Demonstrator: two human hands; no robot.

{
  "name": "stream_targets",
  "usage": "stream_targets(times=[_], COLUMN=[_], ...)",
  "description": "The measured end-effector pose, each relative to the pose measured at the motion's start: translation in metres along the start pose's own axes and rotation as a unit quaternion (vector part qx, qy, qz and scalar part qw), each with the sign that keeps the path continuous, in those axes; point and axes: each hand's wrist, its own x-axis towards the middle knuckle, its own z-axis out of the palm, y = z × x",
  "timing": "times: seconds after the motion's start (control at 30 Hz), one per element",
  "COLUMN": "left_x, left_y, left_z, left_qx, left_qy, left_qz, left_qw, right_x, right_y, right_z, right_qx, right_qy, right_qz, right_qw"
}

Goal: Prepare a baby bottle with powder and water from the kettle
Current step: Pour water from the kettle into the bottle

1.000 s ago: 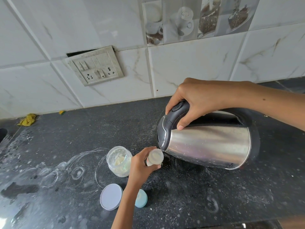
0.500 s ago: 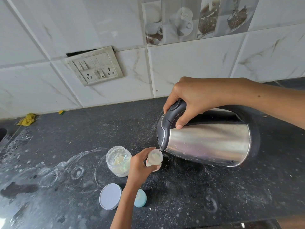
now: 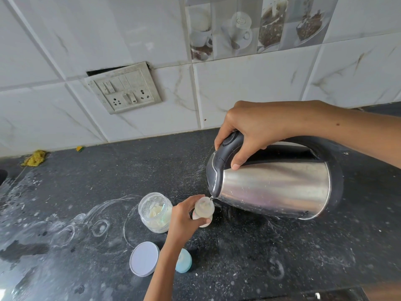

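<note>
Over the dark speckled table, the right hand is reaching in from the right edge with its forearm running nearly level, its grip closing around the black handle of the steel kettle; the thumb is pointing down along the handle's near side. It is holding the kettle tipped far over on its side, base to the right, lid to the left, with the spout touching the mouth of the baby bottle. Whether water is running I cannot tell.

Rising from the bottom edge, the left hand is wrapping its grip round the small translucent bottle, fingers curling about its left side, and the bottle is standing on the table just under the spout (its base is showing pale beneath the fingers).

Just left of that hand, an open clear jar of pale powder is standing upright, nearly touching the knuckles. Nearer the front, a white round lid is lying flat, and a light blue cap is sitting just right of the wrist, partly hidden by it.

Left of the jar the table is lying bare but smeared with white rings and powder, running out to a yellow cloth at the tiled wall. A switch-and-socket plate is hanging crooked on that wall. Right of the bottle, the tipped kettle is filling most of the room.
</note>
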Motion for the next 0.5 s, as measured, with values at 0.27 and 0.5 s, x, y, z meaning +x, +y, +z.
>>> stream_targets(times=[0.27, 0.5], left_x=[0.0002, 0.0002], left_y=[0.0003, -0.0024], left_z=[0.0001, 0.0003], left_qx=[0.003, -0.003], left_qy=[-0.006, -0.006], left_qz=[0.002, 0.005], left_qw=[1.000, 1.000], right_x=[0.0003, 0.0012], right_y=[-0.0019, -0.0027], right_z=[-0.0018, -0.0027], right_qx=[0.004, 0.002], right_qy=[-0.010, -0.008], right_qz=[-0.003, 0.000], right_qw=[1.000, 1.000])
